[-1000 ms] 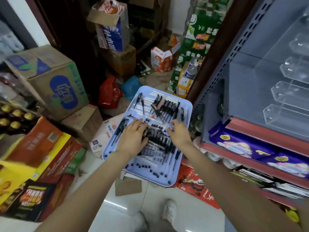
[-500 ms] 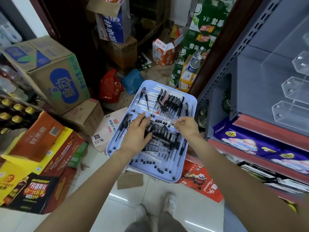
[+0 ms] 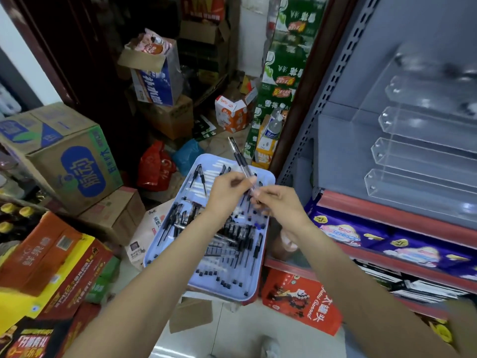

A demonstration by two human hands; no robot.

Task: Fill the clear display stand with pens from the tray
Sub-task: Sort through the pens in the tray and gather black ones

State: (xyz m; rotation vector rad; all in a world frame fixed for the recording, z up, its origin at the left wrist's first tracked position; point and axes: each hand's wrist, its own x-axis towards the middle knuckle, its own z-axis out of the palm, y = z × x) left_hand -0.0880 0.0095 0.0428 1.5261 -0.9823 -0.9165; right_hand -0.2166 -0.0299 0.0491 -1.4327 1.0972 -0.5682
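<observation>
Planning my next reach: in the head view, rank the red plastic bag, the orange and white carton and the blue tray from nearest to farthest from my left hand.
From the left hand:
1. Blue tray, directly beneath it.
2. Red plastic bag, on the floor to its left.
3. Orange and white carton, farther back, beyond the tray.

One head-worn view looks forward and steeply down from above, close over the tray (image 3: pixel 254 286) at centre, floor and shoes near, boxes left, shelf unit (image 3: pixel 397 218) right, clutter far.

Shop: stocked shelves (image 3: pixel 387 223), stacked cartons (image 3: pixel 64 156)
</observation>
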